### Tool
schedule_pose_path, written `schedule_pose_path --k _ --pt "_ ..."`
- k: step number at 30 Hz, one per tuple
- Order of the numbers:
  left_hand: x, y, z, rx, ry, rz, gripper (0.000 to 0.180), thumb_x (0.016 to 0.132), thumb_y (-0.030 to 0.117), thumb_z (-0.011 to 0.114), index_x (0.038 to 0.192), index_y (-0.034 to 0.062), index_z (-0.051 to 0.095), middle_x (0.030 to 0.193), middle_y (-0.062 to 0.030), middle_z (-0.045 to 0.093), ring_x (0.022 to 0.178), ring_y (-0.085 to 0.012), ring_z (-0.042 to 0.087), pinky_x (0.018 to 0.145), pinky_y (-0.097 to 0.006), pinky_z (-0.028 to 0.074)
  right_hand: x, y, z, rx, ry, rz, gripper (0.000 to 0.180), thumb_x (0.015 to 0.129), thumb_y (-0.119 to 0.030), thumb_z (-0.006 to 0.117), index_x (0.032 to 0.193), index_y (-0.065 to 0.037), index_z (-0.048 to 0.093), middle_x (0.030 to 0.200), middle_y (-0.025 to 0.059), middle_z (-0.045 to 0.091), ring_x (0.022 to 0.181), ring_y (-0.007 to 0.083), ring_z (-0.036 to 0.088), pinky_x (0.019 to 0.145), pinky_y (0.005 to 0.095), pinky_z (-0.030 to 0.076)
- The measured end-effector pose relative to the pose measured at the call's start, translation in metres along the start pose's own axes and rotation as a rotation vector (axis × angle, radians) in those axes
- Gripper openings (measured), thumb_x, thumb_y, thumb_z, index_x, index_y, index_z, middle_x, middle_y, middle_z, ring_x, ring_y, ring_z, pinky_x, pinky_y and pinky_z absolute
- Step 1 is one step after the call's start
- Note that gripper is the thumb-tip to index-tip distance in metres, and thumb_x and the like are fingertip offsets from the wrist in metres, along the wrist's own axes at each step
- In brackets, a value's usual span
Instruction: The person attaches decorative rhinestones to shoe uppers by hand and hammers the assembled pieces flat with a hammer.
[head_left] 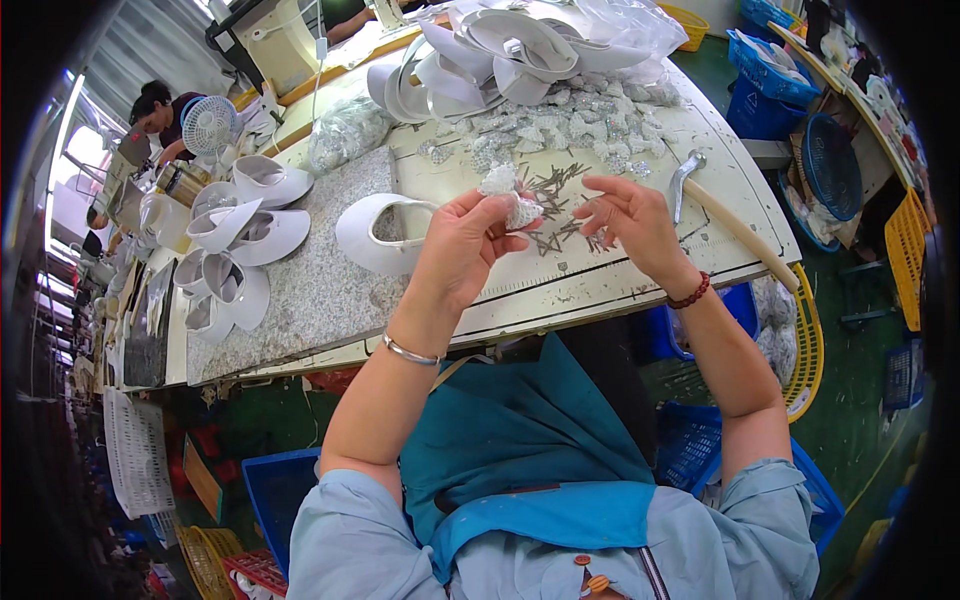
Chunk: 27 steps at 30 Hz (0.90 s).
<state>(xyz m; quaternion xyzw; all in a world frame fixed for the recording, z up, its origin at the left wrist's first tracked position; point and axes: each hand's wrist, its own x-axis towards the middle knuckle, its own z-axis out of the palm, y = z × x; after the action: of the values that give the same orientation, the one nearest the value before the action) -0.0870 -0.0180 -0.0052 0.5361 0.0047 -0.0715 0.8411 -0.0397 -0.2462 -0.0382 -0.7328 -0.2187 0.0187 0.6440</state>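
Note:
Between the thumb and fingers of my left hand [470,235] is a white, glittery bow-shaped ornament [525,210], lifted above the table. My right hand [635,222] hovers to its right, fingers bent and apart, and I make out nothing in them. Beneath and between the hands lies a scatter of thin dark metal pins [558,190]. A white shoe upper [375,238] rests on the grey stone slab [300,290], just left of my left wrist. Beyond the pins spreads a heap of similar sparkly ornaments [560,130].
A hammer [740,235] with a wooden handle lies at the right, its handle reaching past the table edge. More white uppers stand in a group [240,225] on the left and in a pile [490,65] at the back. A yellow basket [808,350] sits below right. Another person [160,120] works far left.

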Motion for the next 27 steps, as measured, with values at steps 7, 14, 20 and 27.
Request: schedule_pose_path --k 7,14,20,27 --pt "-0.024 -0.033 0.009 -0.052 0.108 0.021 0.018 0.093 0.012 0.06 0.109 0.0057 0.066 0.089 -0.0016 0.066 0.078 -0.0106 0.061 0.064 -0.025 0.051 -0.024 -0.03 0.02 0.29 -0.077 0.241 0.022 0.098 -0.018 0.056 0.106 0.002 0.06 0.081 0.0077 0.068 0.062 0.011 0.066 0.049 0.0198 0.049" --pt "-0.04 -0.045 0.017 -0.142 0.049 0.117 0.015 0.092 0.014 0.063 0.102 0.0035 0.067 0.088 -0.0031 0.068 0.077 -0.0098 0.061 0.063 -0.023 0.05 -0.045 -0.033 0.05 0.236 -0.053 0.087 0.014 0.095 -0.012 0.061 0.099 0.001 0.063 0.071 0.0027 0.064 0.059 0.0062 0.06 0.049 0.0186 0.046" --pt "-0.05 -0.044 0.016 -0.245 0.031 0.085 0.015 0.093 0.013 0.061 0.101 0.0018 0.068 0.088 -0.0045 0.068 0.078 -0.0102 0.062 0.066 -0.025 0.052 -0.051 -0.034 0.054 0.17 -0.016 0.074 0.016 0.093 -0.012 0.063 0.101 0.002 0.064 0.074 0.0055 0.068 0.061 0.0075 0.063 0.05 0.0188 0.047" --pt "-0.055 -0.044 0.019 -0.219 0.062 0.076 0.022 0.096 0.014 0.056 0.112 -0.0004 0.064 0.091 -0.005 0.067 0.08 -0.0122 0.063 0.07 -0.027 0.054 -0.049 -0.033 0.051 0.244 -0.046 0.145 0.015 0.093 -0.012 0.063 0.099 0.002 0.063 0.073 0.0053 0.067 0.059 0.0069 0.062 0.049 0.0188 0.048"
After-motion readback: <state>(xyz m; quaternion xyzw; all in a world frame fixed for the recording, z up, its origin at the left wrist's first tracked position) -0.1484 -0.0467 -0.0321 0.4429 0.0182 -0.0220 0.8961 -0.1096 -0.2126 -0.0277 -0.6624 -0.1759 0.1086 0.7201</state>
